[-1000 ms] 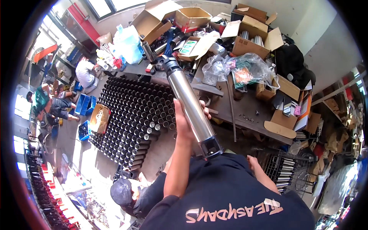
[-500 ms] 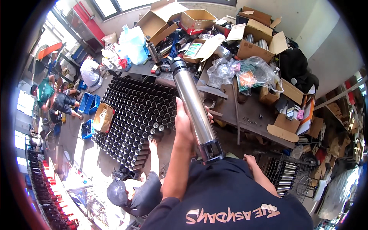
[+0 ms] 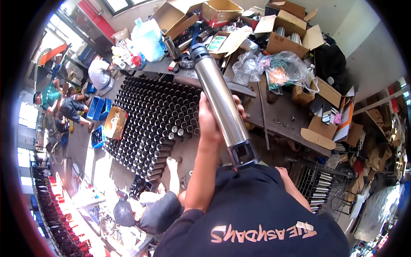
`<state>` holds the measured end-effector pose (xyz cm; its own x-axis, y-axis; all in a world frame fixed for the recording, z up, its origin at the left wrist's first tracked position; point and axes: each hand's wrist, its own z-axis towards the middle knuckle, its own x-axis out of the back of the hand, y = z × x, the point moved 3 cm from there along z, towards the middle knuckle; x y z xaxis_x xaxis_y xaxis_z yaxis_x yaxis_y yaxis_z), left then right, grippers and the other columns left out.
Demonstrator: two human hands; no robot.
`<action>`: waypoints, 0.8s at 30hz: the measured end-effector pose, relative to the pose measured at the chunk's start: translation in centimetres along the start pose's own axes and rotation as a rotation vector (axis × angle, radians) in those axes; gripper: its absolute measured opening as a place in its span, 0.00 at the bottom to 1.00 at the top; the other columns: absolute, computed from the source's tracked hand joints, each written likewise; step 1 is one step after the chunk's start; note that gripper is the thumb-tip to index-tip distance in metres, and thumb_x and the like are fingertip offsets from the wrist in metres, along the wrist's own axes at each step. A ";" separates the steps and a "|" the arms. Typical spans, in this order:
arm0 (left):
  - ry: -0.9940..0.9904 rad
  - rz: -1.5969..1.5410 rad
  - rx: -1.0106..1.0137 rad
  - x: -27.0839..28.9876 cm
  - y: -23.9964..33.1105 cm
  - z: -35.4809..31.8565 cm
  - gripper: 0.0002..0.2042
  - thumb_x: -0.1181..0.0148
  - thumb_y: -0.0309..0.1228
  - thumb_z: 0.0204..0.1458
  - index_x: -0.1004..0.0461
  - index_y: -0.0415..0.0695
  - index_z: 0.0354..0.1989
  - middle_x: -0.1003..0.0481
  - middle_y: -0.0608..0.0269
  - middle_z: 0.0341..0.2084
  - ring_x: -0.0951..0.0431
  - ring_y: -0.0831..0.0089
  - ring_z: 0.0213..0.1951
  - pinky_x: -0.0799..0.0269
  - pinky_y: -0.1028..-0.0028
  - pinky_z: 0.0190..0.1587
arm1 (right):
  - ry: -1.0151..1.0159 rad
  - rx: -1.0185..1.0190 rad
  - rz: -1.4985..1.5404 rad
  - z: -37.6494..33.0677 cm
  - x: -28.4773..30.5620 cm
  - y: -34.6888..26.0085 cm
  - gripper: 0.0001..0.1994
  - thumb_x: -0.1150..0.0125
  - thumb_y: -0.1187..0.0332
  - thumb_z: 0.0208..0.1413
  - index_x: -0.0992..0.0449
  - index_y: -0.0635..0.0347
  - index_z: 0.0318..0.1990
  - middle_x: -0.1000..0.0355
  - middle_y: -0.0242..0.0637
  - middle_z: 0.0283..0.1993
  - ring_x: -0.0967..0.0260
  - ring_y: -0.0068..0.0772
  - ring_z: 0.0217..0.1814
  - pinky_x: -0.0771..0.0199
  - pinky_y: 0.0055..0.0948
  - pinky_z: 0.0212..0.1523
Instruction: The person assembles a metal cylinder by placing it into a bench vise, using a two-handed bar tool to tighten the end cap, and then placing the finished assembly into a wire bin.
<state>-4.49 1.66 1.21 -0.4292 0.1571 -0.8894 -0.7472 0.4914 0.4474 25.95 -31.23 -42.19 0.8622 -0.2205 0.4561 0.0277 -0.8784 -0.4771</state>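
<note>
My left hand [image 3: 209, 122] is wrapped round the middle of a shiny steel cylinder [image 3: 220, 100] with black ends. The cylinder leans, its upper end pointing away over the workbench and its lower end close to my dark shirt. An open slot shows in the black lower end. Fingertips come round the cylinder's right side. Down by my right hip, my right hand [image 3: 282, 172] shows only in part beside the shirt; its fingers are mostly hidden.
Rows of upright black-rimmed tubes [image 3: 150, 115] cover the floor at left. A crouching co-worker [image 3: 158, 212] is at their near edge. Cartons, plastic bags and loose parts crowd the workbench [image 3: 278, 115]. A wire basket [image 3: 310, 184] with steel cylinders stands at right.
The cylinder in my left hand has shifted slightly right, and its upper end is higher in view. The crouching co-worker has drawn an arm back from the tubes and leaned left.
</note>
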 end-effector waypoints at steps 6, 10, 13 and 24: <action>-0.163 -0.224 0.007 3.1 -1.7 0.0 0.37 0.63 0.65 0.63 0.42 0.46 0.69 0.25 0.51 0.44 0.21 0.54 0.41 0.19 0.50 0.47 | 0.037 -0.007 0.079 -2.7 1.2 -1.9 0.18 0.39 0.55 0.60 0.19 0.64 0.41 0.22 0.36 0.31 0.29 0.27 0.26 0.30 0.31 0.24; 0.077 -0.104 0.107 8.7 -3.6 0.1 0.36 0.66 0.68 0.62 0.34 0.45 0.56 0.26 0.51 0.39 0.22 0.57 0.35 0.21 0.55 0.36 | 0.048 0.052 -0.050 -2.8 1.2 -1.9 0.19 0.39 0.54 0.60 0.18 0.64 0.38 0.22 0.38 0.31 0.28 0.29 0.25 0.28 0.32 0.26; 0.039 -0.130 0.083 8.2 -4.2 0.1 0.38 0.66 0.69 0.61 0.32 0.43 0.53 0.27 0.53 0.36 0.25 0.60 0.34 0.22 0.58 0.37 | 0.085 0.063 -0.099 0.4 1.0 1.6 0.21 0.37 0.53 0.57 0.18 0.65 0.44 0.19 0.44 0.38 0.22 0.37 0.34 0.23 0.35 0.39; 0.308 0.233 0.035 4.3 -0.1 -0.9 0.35 0.72 0.61 0.67 0.32 0.37 0.51 0.24 0.48 0.32 0.20 0.56 0.29 0.18 0.57 0.31 | 0.064 0.037 -0.210 0.3 0.7 -0.2 0.23 0.36 0.51 0.56 0.18 0.63 0.47 0.18 0.43 0.41 0.20 0.38 0.42 0.23 0.35 0.47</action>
<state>-6.70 1.54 -2.59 -0.7216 0.0059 -0.6923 -0.5964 0.5024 0.6260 26.72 -31.14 -41.97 0.8014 -0.0620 0.5949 0.2229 -0.8919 -0.3933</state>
